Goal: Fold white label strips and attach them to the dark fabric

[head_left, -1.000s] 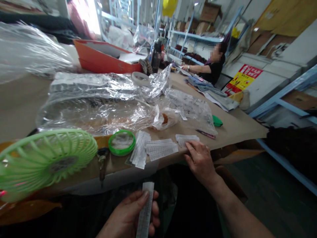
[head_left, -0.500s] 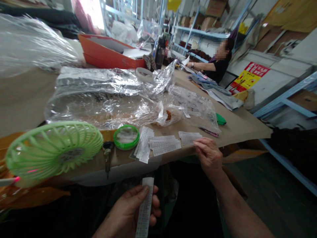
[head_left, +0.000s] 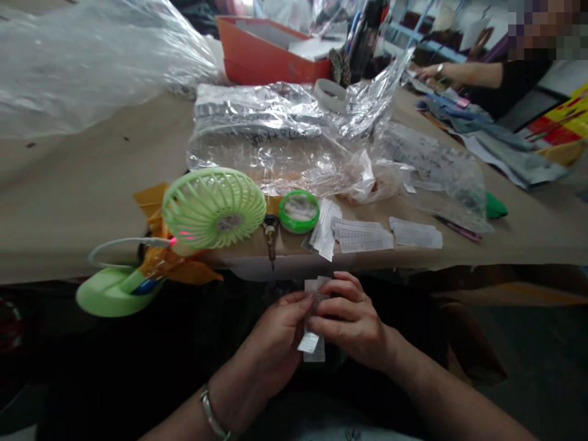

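Observation:
In front of the table edge my left hand is closed on white printed label strips. My right hand is closed beside it, its thumb and fingers pinching a strip that overlaps the ones in the left. Some of the strips are hidden behind the fingers. Above the hands, on the table edge, lie a fanned pile of label strips, a narrower pile to its left and a smaller pile to its right. A round green-rimmed dish stands beside the narrow pile.
A light green fan stands left on the table, near a dark-handled pointed tool. Clear plastic bags, a tape roll and an orange box lie behind. A co-worker's arm is at the upper right.
My right hand has come from the right-hand pile to my left hand, now pinching a strip there. The view has shifted, bringing more of the table's left side into sight.

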The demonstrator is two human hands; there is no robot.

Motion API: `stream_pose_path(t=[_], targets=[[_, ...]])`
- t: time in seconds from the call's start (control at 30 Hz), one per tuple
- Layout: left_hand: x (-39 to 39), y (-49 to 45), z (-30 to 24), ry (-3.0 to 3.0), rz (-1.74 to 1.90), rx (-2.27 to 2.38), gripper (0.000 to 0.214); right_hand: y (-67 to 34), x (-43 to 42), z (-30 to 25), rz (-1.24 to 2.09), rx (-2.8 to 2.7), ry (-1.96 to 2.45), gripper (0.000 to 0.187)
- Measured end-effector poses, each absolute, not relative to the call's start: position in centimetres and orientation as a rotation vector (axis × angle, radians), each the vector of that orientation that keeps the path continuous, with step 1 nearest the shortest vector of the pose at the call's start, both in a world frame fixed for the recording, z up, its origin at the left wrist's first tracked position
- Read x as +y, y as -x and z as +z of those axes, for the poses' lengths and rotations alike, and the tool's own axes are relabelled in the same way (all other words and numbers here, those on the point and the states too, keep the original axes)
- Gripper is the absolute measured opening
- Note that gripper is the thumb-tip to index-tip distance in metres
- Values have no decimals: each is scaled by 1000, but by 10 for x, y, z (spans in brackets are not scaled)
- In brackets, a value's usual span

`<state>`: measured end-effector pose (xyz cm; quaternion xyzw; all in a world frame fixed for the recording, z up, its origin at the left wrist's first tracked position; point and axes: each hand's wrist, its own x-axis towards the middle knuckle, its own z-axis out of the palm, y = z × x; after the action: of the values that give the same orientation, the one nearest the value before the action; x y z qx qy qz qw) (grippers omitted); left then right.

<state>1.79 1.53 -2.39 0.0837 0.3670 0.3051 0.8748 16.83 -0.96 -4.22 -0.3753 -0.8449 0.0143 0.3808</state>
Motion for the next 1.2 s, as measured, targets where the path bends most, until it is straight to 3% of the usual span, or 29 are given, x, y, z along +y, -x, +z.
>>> stream_pose_path(t=[0.77,0.83,0.97,1.1,1.2], targets=[[10,-13,-26,-219,609,711,13,-169,-16,-29,189,-2213,926,11],[10,-10,-25,-250,576,739,15,-171,-17,-28,311,-2068,945,19],[9,-5,-23,-365,460,746,20,-177,-13,-34,800,-1554,1172,15],[6,-6,-22,-432,417,722,24,-179,-3,-47,1601,-1192,1045,42],[5,-6,-21,-478,402,703,26,-178,6,-55,1933,-1088,837,53]])
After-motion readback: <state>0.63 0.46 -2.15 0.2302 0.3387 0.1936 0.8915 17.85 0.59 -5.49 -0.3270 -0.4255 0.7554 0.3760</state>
